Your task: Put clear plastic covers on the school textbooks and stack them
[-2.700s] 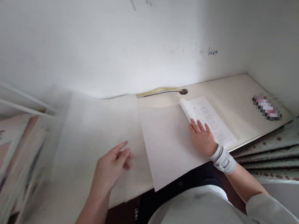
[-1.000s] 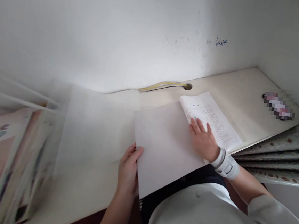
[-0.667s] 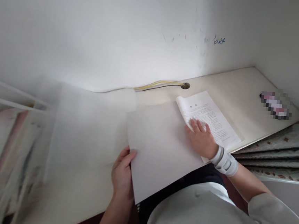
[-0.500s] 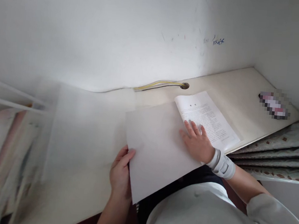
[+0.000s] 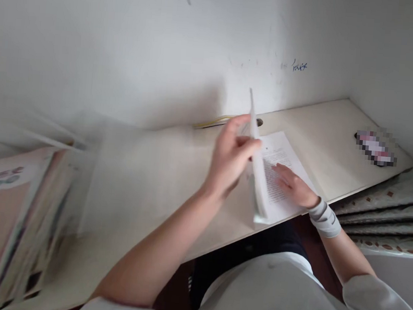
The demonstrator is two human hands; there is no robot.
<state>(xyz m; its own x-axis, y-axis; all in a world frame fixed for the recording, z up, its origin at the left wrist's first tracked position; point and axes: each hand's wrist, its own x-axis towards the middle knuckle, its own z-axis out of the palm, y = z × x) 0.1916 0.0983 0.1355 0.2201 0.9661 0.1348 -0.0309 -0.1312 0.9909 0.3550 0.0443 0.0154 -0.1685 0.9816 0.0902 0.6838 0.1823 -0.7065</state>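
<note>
An open booklet (image 5: 280,173) of printed pages lies on the pale desk (image 5: 324,127). My left hand (image 5: 230,157) is closed on the booklet's blank cover sheet (image 5: 256,164), which stands nearly upright, edge-on to me, swung over toward the printed page. My right hand (image 5: 292,184) lies flat with fingers stretched out on the printed page, a grey wrist band behind it.
A white wall rises right behind the desk, with a yellow cable (image 5: 212,122) going into a hole (image 5: 258,122). A blurred stack of colourful books (image 5: 9,215) stands at the left. A small pixelated object (image 5: 375,147) lies far right, patterned fabric (image 5: 386,209) beside the desk.
My left hand has lifted the blank cover sheet from lying flat on the desk and swung it up and to the right. My right hand stays on the printed page.
</note>
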